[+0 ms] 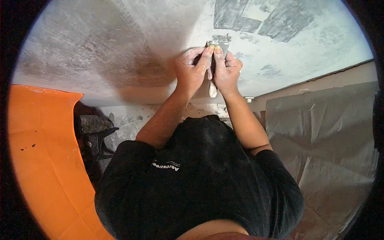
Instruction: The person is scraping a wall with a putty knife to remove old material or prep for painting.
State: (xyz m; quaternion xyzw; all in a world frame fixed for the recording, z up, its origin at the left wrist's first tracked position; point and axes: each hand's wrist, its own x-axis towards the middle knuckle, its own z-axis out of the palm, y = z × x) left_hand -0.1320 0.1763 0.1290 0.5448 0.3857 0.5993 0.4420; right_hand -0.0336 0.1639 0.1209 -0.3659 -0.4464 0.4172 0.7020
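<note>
A putty knife (223,50) is held with both hands, its broad metal blade upward and its pale, plaster-smeared handle (212,90) hanging between the wrists. My left hand (194,62) grips the blade's left side, and my right hand (225,67) grips its right side. Both thumbs press side by side on the face of the blade; the other fingers are partly hidden. White dust coats the skin. Behind the tool rises a plastered wall (168,18) with a small grey smear (222,37) just above the blade edge. I cannot tell whether the blade touches the wall.
Darker grey patches (286,21) mark the wall at upper right. An orange sheet (45,144) hangs at left beside dark objects (96,135). A grey sheet (324,129) covers something at right. A small white fitting (249,99) sits low behind my right forearm.
</note>
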